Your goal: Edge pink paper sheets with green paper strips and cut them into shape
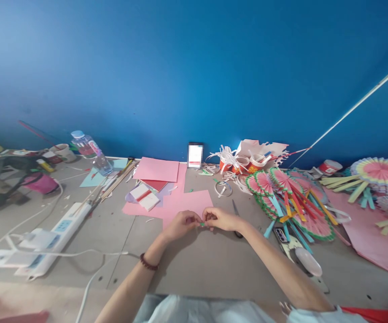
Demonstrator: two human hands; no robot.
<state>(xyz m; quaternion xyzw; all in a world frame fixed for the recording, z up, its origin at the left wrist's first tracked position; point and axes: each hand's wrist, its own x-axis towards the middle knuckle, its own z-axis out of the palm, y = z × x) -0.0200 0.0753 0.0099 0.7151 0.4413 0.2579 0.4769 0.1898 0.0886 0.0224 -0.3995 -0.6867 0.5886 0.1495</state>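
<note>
My left hand and my right hand meet above the front edge of the pink paper sheets. Both are closed, thumb and fingers pinching a tiny green paper piece between them; its exact shape is too small to make out. Under the fingers lies pink paper on the grey table. Partly covered by my right wrist is a pair of scissors, its dark handle showing below the wrist.
Paper fans and a phone lie at the right. Cups of paper strips and an upright phone stand by the blue wall. Leftward are a water bottle, wooden sticks and a power strip with cables.
</note>
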